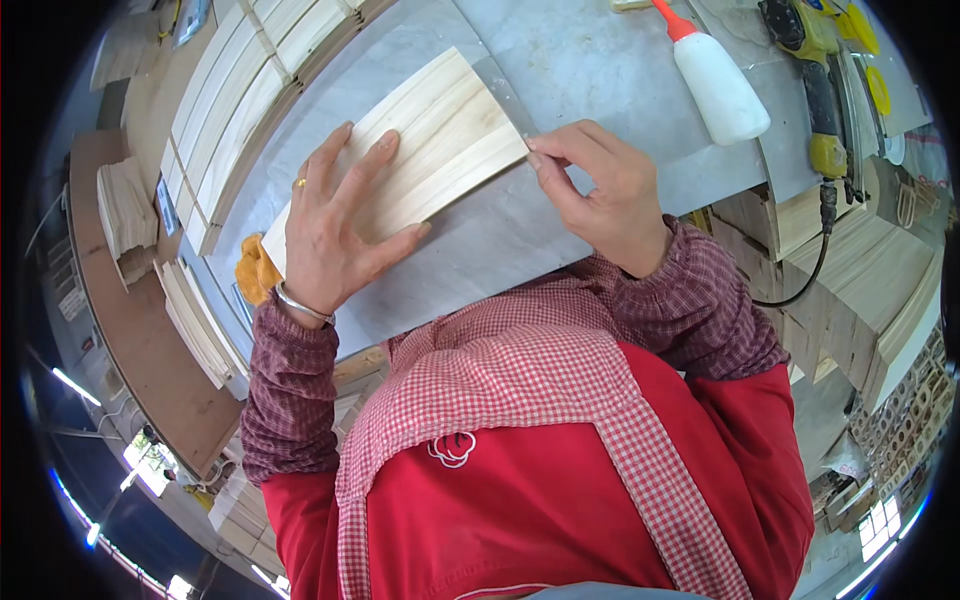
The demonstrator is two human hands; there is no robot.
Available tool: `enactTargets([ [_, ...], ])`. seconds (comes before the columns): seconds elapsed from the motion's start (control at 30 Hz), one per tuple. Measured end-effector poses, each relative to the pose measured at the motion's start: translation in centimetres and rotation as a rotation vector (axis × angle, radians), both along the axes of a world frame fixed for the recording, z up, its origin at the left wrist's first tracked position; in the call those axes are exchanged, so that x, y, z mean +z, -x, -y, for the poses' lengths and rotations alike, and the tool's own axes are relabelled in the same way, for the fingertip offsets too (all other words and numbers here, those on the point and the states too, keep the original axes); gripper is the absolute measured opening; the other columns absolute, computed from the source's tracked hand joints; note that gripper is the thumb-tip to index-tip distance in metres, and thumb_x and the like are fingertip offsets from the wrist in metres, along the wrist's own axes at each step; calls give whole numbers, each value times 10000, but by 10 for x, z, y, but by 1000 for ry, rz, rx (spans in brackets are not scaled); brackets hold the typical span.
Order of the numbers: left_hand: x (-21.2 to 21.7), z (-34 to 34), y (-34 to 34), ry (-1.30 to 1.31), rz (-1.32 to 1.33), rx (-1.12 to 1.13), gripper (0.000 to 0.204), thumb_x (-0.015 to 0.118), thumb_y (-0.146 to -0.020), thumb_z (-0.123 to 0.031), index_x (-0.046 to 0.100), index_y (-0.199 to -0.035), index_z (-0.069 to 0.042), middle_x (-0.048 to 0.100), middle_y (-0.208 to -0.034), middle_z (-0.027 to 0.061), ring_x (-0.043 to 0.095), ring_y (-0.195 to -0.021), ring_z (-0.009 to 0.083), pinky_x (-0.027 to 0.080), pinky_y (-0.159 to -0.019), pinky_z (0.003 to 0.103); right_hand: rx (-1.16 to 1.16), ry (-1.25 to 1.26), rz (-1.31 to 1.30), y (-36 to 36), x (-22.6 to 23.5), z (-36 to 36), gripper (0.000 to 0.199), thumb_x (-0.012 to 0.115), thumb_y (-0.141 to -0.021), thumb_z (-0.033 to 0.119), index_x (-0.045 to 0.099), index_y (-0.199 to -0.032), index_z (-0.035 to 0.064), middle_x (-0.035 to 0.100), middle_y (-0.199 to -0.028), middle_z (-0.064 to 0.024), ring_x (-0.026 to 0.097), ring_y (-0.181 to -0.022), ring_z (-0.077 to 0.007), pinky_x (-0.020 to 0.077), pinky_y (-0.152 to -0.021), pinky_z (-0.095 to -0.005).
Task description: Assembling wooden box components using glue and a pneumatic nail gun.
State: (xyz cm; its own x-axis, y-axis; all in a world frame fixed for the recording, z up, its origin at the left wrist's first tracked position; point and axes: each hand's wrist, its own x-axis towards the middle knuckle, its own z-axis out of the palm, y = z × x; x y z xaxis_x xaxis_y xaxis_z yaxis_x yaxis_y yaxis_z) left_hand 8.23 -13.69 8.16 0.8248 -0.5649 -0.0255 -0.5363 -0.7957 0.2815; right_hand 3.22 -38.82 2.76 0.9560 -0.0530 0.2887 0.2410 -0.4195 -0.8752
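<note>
A pale wooden board [440, 125] with visible grain lies at a slant on the grey worktop [590, 75]. My left hand [340, 215] rests on its left part, fingers spread and thumb near the front edge. At the board's right corner, the thumb and forefinger of my right hand [600, 185] are pinched together. Whether they grip the corner itself or something tiny beside it is hidden by the fingertips. To the right of the board lies a white squeeze bottle [722, 90] with a red nozzle.
Strapped stacks of wooden boards [235, 120] stand at the left, near an orange-yellow cloth item [257, 270]. A yellow-green power tool [815, 90] with a black cable [815, 275] lies at the far right. Below it are more stacked wooden pieces [860, 255].
</note>
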Motion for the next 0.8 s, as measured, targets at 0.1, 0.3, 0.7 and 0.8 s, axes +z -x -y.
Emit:
enactTargets([
  [0.1,2,3,0,23,-31,19,777,796,-603,-415,535,-1308,-218,409,-1336,185,474,-1147,334,434,-916,425,54,-41,-31,-3,-1,6,204,630,-753,-57,640,-951,-10,612,-815,-59,526,-643,-120,438,-590,-206],
  [0.3,4,5,-1,56,-63,34,789,810,-591,-389,539,-1305,-191,411,-1331,194,470,-1152,345,422,-934,443,73,-29,-29,-21,2,-1,272,635,-766,-11,621,-1037,0,588,-887,-65,521,-660,-129,433,-581,-227],
  [0.7,0,2,0,66,-98,31,808,808,-598,-407,524,-1319,-179,376,-1360,205,418,-1210,366,386,-978,454,50,198,96,-31,4,-8,333,658,-754,26,607,-1082,7,558,-912,-67,514,-668,-154,430,-565,-240],
  [0.8,1,0,2,44,-99,33,817,802,-615,-409,502,-1336,-168,366,-1373,196,403,-1228,361,365,-998,455,83,203,51,-32,7,-8,335,658,-752,23,609,-1083,11,557,-914,-69,515,-667,-157,431,-567,-241],
])
